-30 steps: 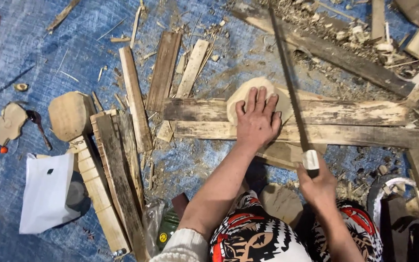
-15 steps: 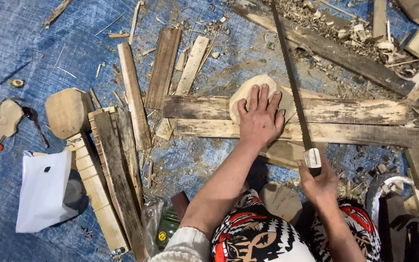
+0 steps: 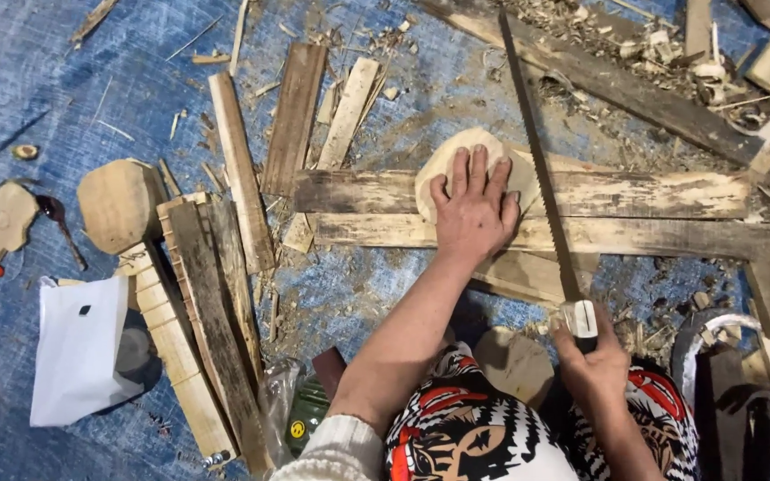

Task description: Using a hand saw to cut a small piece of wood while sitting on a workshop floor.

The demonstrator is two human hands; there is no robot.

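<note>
The left hand [image 3: 472,209] lies flat with fingers spread, pressing a pale rounded wood piece [image 3: 456,165] down on two weathered planks [image 3: 652,214] laid across the blue tarp [image 3: 64,98]. The right hand [image 3: 592,356] is clenched around the handle of a long narrow saw [image 3: 536,169], whose blade runs just beside the left hand's little finger. Loose slats [image 3: 291,116], wood shavings [image 3: 670,53] and a white bag [image 3: 77,347] lie around
</note>
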